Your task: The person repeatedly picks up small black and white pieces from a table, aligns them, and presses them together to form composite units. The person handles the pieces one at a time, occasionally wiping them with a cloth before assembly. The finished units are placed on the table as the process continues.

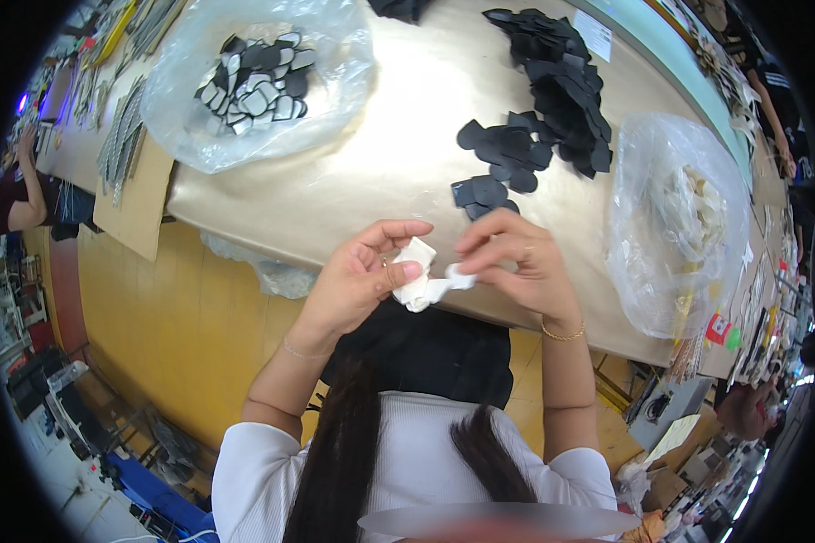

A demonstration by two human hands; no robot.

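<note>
Above the table's near edge, my left hand [358, 281] grips a small stack of white pieces [414, 288], the thumb pressed on top. My right hand [523, 267] pinches the end of a white piece [460, 278] that stretches across from the stack; whether it is paper or cloth I cannot tell. Just beyond my right hand lie black rounded cut pieces [485, 193], some overlapping. More of these black pieces [561, 90] form a long heap reaching toward the far side of the table.
At the far left, an open clear plastic bag [340, 100] holds black-and-white rounded pieces [256, 95]. Another clear bag [643, 262] with whitish scraps lies at right on the tan table [272, 204]. People work on both sides; a cardboard sheet [136, 204] juts out at left.
</note>
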